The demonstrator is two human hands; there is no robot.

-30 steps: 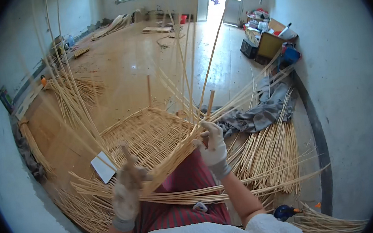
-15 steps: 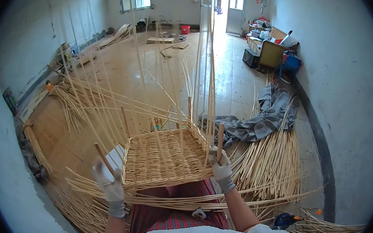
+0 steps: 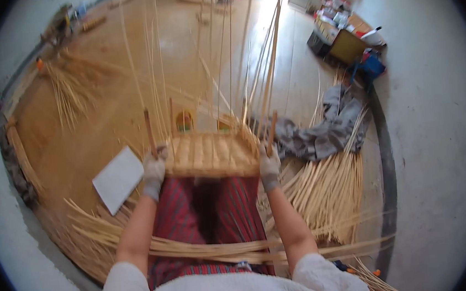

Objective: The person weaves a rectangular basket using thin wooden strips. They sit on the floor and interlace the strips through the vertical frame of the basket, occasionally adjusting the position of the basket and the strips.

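Note:
A square woven basket base point(image 3: 209, 154) with wooden corner posts and long upright pale rods rests over my knees, blurred. My left hand point(image 3: 155, 166), in a whitish glove, is closed on its left near corner by a wooden post point(image 3: 149, 128). My right hand point(image 3: 269, 164), also gloved, grips the right near corner by another post point(image 3: 273, 128). A band of loose rods point(image 3: 209, 248) lies across my lap in striped red trousers point(image 3: 233, 206).
A white board point(image 3: 118, 179) lies on the floor point(image 3: 104, 134) at left. Rod bundles point(image 3: 329, 198) and grey cloth point(image 3: 321, 135) are at right. A pile of boxes and items point(image 3: 346, 41) stands along the right wall point(image 3: 425, 128); more rods point(image 3: 70, 90) lie at left.
The basket turned from slanted to square between my hands, then moved farther from me. My forearms reach farther forward, and the view has tilted down, showing more of my trousers.

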